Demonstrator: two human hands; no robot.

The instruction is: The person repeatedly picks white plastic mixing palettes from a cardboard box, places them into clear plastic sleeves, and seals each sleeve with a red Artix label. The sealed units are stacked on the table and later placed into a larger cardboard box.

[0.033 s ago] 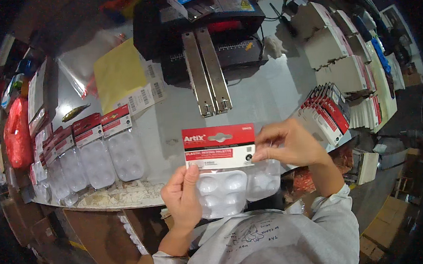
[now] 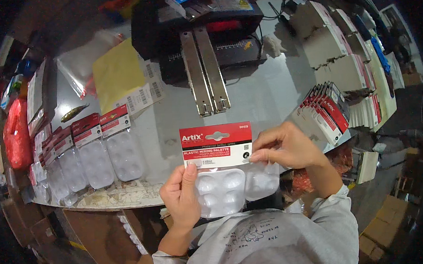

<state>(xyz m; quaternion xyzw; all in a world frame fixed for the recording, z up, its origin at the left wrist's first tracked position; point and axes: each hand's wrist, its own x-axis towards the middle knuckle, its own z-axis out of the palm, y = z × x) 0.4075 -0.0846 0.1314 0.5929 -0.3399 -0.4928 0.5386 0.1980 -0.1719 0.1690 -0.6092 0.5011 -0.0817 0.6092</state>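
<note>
My left hand [image 2: 182, 198] gripped the white palette [image 2: 220, 191] from below; right hand [image 2: 286, 147] pinched the red header card [image 2: 216, 145], prob. to square it up.

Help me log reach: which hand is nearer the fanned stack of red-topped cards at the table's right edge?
Right. The right hand sits just left of the stack of cards; the left hand is farther left and lower.
</note>
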